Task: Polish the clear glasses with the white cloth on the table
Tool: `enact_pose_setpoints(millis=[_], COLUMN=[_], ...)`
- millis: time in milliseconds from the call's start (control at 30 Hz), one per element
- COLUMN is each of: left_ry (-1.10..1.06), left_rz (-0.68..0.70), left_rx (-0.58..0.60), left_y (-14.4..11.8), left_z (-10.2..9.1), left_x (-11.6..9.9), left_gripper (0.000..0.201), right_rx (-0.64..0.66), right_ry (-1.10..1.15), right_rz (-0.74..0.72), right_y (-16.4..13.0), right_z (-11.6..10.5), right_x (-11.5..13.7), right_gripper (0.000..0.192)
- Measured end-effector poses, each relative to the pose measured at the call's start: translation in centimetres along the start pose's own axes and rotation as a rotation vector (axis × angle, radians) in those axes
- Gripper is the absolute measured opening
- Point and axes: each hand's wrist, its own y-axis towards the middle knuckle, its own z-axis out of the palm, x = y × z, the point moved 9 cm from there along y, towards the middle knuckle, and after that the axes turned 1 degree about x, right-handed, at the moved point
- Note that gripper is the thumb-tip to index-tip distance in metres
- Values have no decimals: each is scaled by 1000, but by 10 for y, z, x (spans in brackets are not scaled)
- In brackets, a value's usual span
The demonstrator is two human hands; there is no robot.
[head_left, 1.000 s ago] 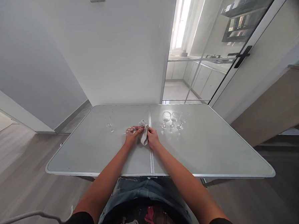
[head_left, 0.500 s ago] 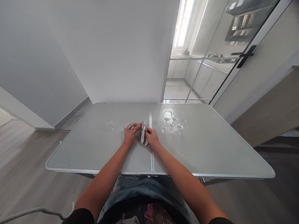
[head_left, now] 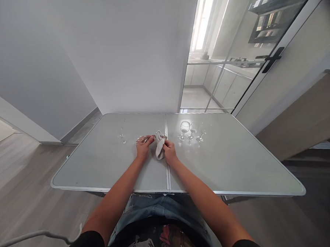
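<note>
Over the middle of the table, my left hand (head_left: 144, 146) is closed around a clear stemmed glass (head_left: 141, 139), which lies tilted with its bowl toward the left. My right hand (head_left: 170, 150) pinches a pale grey cloth (head_left: 159, 147). The cloth is bunched between both hands and covers the foot end of the glass. To the right of my right hand, a stemmed glass (head_left: 184, 128) stands upright, with a second glass (head_left: 192, 130) and a third glass (head_left: 201, 132) close beside it.
On the left half of the grey folding table (head_left: 102, 164) stands another clear glass (head_left: 121, 133), hard to make out. A metal seam (head_left: 167, 175) runs across the tabletop. A wall rises behind the table, and a glass door with a black handle (head_left: 272, 60) is at the right.
The cloth has shifted and spread over the glass's foot end, which showed more before. My right hand has moved slightly right. The standing glasses stay in place.
</note>
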Motion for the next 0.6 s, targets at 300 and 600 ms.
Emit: enact_pose_setpoints(millis=[300,600], left_ry=[183,268], left_rz=[91,58], left_rx=[-36,128], left_y=[-3,-10], left_z=[-4,13], left_x=[-12,-12], left_gripper=[24,23], right_rx=[30,-33], right_ry=[261,331], right_rz=[193,134], right_y=[-3,0], right_z=[16,9], right_x=[-25,-11], right_gripper=[13,20])
